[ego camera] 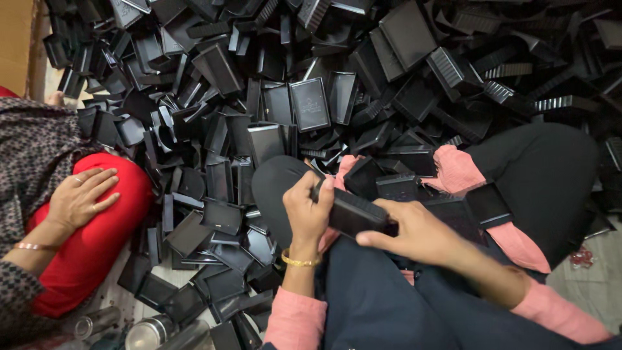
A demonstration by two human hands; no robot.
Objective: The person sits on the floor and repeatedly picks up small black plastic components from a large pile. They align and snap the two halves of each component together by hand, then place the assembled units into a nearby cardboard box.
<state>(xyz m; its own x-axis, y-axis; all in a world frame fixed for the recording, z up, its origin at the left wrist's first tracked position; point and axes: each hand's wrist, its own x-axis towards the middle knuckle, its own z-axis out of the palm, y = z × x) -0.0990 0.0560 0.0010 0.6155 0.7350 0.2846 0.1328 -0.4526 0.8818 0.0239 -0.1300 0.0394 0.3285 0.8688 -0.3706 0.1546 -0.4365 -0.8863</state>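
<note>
You sit on a pale floor (593, 285), mostly buried under a heap of black plastic trays (402, 71). Tan cardboard (16, 45) stands top left. Light even, soft.

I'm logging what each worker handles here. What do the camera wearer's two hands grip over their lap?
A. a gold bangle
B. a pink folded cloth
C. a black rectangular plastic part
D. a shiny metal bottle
C: the left hand and right hand both clasp one black rectangular plastic part above the lap.

Light: I see even, soft overhead light, faint sheen on far black trays (311, 104).
Focus: sharp centre, edges stretched.
</note>
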